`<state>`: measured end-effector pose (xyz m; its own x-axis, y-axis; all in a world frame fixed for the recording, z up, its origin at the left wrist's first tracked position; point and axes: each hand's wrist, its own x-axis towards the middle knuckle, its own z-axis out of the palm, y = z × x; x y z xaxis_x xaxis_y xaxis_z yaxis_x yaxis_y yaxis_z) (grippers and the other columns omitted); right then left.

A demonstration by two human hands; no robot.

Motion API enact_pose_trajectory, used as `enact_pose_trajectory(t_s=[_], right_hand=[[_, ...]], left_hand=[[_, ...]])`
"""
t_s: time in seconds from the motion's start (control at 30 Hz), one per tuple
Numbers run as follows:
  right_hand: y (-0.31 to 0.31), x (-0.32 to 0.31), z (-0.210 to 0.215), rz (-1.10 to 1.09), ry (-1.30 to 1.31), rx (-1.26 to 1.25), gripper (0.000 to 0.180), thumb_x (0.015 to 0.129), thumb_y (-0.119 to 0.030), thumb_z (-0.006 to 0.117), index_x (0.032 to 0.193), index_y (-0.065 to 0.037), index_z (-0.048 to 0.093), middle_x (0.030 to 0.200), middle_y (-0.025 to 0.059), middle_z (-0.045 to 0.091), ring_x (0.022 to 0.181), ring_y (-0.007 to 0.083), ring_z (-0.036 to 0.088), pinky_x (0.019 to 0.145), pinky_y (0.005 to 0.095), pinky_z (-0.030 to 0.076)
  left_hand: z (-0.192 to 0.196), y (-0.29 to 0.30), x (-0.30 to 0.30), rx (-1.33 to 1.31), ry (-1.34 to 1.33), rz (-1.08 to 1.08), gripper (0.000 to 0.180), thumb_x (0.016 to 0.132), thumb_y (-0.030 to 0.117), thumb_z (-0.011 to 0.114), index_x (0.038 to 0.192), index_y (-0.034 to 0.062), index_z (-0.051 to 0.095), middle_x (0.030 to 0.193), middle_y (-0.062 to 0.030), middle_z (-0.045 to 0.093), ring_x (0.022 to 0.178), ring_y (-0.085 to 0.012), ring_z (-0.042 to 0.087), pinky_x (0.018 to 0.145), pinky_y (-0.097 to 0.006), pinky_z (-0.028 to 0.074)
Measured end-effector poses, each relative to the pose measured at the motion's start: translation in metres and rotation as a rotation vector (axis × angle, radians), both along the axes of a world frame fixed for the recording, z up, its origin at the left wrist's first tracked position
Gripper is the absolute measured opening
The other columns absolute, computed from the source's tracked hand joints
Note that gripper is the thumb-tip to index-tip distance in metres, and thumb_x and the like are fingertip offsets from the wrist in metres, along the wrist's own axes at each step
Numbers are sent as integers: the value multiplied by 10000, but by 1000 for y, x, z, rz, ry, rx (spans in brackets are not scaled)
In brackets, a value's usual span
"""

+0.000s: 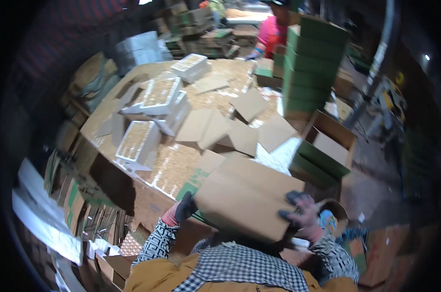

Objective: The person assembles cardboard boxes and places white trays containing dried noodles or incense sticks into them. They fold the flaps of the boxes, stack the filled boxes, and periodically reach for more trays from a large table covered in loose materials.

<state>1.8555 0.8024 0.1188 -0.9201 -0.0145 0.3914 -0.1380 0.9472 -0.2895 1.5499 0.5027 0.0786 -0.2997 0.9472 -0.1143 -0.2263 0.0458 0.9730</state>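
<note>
A large brown cardboard box (245, 197) is in front of my body, tilted, with its plain brown face up and a green-printed flap (196, 177) at its far left. My left hand (184, 208), in a dark and pink work glove, grips the box's left edge, its fingertips partly hidden. On the right end, my right hand (304, 215), gloved alike, presses against the box with fingers spread over the cardboard. The box is held between the two hands. Its underside is out of sight.
The worktable (174, 173) holds white trays (137, 141) filled with small tan pieces and loose cardboard sheets (249, 104). An open green box (320, 160) stands at right, below a tall stack of green cartons (310, 68). A person in pink (269, 34) is at the far side.
</note>
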Motion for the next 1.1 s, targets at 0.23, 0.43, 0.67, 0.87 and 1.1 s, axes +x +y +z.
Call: enact_pose_trajectory(t_s=[0.23,0.43,0.67,0.87,1.1], right_hand=[[106,-45,-178,-426,-34,-1623,337,949,-223,505,1207,-11,552,1158,60,588,1018,166,555,903,301,454],[41,-156,-14,-795,27,-405,790,854,-359,635,1447,-24,234,1396,231,390,1252,338,427,1030,359,365],[46,-127,-14,-904,16,-352,830,753,-143,733,1433,-30,271,1411,210,382,1280,320,410,1054,366,353],[34,-148,-10,-1000,-169,-260,921,724,-224,759,1443,-23,219,1415,218,366,1284,363,387,1058,377,347],[13,-151,16,-984,-171,249,809,699,-215,750,1382,-52,348,1357,234,383,1255,426,359,1057,445,307]], left_hand=[[36,96,-46,-130,462,201,674,904,371,545,1416,8,298,1332,-187,482,1217,-273,475,1033,-344,358],[18,162,-108,-234,397,-83,669,936,515,412,1351,-9,387,1289,-204,511,1121,-300,537,958,-356,412],[4,-32,-217,-614,622,1540,665,942,338,505,1420,-16,210,1440,-231,301,1280,-359,380,1098,-462,297],[-109,-86,-326,-553,463,1526,736,901,430,563,1350,-107,335,1400,-290,323,1247,-396,385,1053,-451,310],[-81,-68,-301,352,-171,1547,307,886,262,537,1070,17,549,941,-108,578,850,-274,586,753,-397,492]])
